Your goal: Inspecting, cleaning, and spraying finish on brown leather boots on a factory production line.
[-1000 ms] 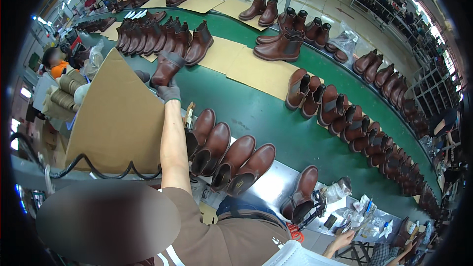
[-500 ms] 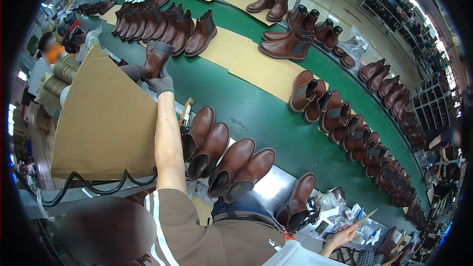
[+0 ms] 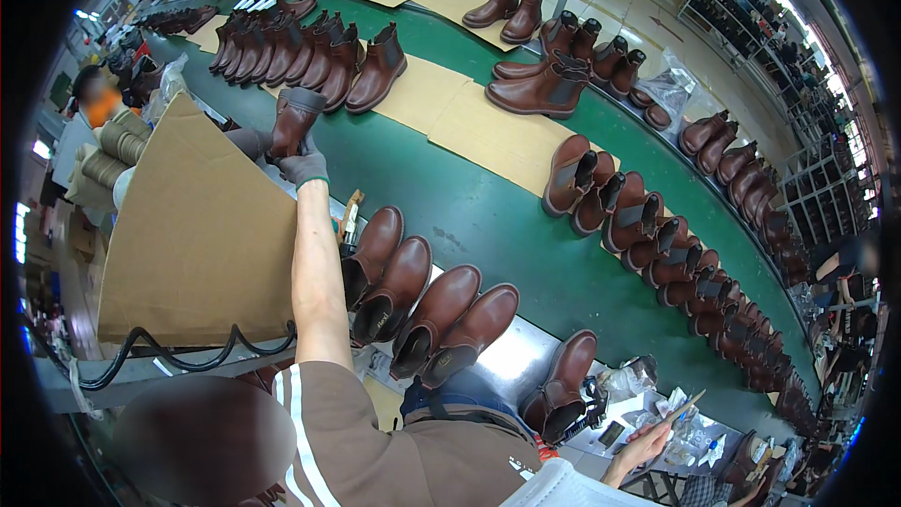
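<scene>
My left hand (image 3: 305, 167), in a grey glove, is stretched out over the green conveyor belt (image 3: 488, 216) and grips a brown ankle boot (image 3: 296, 117) by its heel end, held upright. A large brown cardboard sheet (image 3: 197, 235) stands just left of that arm. Below the arm, a row of brown boots (image 3: 427, 310) lies on a metal bench edge. My right hand (image 3: 646, 443) is low at the right, bare, holding a thin stick-like tool (image 3: 685, 406) over small items on the bench.
Several brown boots stand in rows on the belt: a far left group (image 3: 310, 47), a middle group (image 3: 554, 66) on cardboard pads (image 3: 497, 131), and a long line on the right (image 3: 676, 244). Another person (image 3: 94, 99) is at the far left. Shelving (image 3: 807, 188) lines the right side.
My left hand with the boot has stayed stretched out, shifting only slightly to the left. My right hand with the thin tool has barely moved.
</scene>
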### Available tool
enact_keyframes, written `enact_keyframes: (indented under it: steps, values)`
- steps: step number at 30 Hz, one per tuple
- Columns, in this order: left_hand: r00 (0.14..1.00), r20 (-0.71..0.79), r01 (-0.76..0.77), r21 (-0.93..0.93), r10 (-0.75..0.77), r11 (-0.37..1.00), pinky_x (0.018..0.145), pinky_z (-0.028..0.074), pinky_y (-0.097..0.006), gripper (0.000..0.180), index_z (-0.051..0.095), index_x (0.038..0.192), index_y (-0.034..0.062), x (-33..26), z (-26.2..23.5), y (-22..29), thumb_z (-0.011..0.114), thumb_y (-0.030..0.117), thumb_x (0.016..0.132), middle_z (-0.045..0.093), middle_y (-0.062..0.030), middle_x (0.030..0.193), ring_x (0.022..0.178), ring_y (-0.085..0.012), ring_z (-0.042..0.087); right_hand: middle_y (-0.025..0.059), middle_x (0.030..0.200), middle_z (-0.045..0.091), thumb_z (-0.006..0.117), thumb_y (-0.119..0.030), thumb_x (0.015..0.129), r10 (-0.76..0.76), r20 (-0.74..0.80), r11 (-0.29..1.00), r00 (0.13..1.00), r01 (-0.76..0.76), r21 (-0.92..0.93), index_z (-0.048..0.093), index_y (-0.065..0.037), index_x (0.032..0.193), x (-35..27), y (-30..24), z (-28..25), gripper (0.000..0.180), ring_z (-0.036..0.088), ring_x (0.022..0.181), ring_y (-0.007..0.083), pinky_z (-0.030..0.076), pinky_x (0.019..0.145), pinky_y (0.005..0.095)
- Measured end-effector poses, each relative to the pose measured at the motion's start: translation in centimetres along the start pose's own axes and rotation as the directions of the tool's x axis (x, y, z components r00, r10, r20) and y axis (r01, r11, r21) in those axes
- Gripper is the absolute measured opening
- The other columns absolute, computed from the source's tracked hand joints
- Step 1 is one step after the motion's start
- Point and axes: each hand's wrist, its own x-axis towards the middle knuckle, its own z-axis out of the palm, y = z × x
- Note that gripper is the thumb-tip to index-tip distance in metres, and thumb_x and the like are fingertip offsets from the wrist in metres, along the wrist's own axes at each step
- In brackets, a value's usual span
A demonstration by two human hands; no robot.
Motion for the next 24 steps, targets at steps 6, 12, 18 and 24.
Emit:
enact_keyframes:
  steps: [6, 12, 18, 24]
  values:
    - [0.995, 0.034, -0.096, 0.082, 0.093, 0.992, 0.09, 0.052, -0.044, 0.037, 0.056, 0.115, 0.0046, 1.1, -0.3, -0.5, 0.047, 0.027, 0.088, 0.059, -0.0133, 0.118, 0.105, -0.033, 0.059, -0.0037, 0.06, 0.039, 0.043, -0.037, 0.098, -0.003, 0.009, 1.0, 1.0, 0.003, -0.002, 0.053, -0.006, 0.101, -0.1, 0.7, -0.8, 0.033, 0.034, 0.043, 0.0023, 0.026, 0.033, 0.0176]
    - [0.997, 0.002, -0.081, 0.089, 0.082, 0.993, 0.091, 0.051, -0.044, 0.039, 0.055, 0.118, 0.0045, 0.1, -0.3, -1.0, 0.045, 0.03, 0.089, 0.058, -0.0156, 0.12, 0.108, -0.0327, 0.057, -0.0051, 0.056, 0.038, 0.045, -0.038, 0.097, 0.02, -0.021, 0.999, 1.0, -0.021, -0.028, 0.05, -0.01, 0.088, -0.5, 1.4, -1.3, 0.03, 0.034, 0.041, 0.0022, 0.025, 0.032, 0.018]
    - [0.965, 0.152, -0.246, 0.246, 0.214, 0.937, 0.088, 0.052, -0.04, 0.04, 0.051, 0.121, 0.0085, 1.2, -0.9, -1.6, 0.054, 0.03, 0.087, 0.052, -0.0121, 0.124, 0.104, -0.0292, 0.058, -0.0029, 0.063, 0.042, 0.047, -0.03, 0.097, 0.051, 0.006, 0.998, 0.999, -0.051, -0.039, 0.054, -0.001, 0.113, -1.1, 0.8, -2.1, 0.034, 0.039, 0.049, 0.0025, 0.031, 0.039, 0.0177]
    - [0.974, 0.213, -0.049, 0.528, -0.076, 0.848, 0.073, 0.058, -0.038, 0.035, 0.051, 0.113, 0.0076, -9.6, 0.6, -3.6, 0.062, 0.027, 0.086, 0.058, -0.0087, 0.106, 0.089, -0.0223, 0.062, 0.0015, 0.08, 0.057, 0.047, -0.019, 0.097, 0.021, 0.042, 0.994, 0.999, -0.025, 0.103, 0.054, 0.001, 0.115, -0.1, 0.8, -0.2, 0.027, 0.048, 0.064, 0.004, 0.038, 0.051, 0.0181]
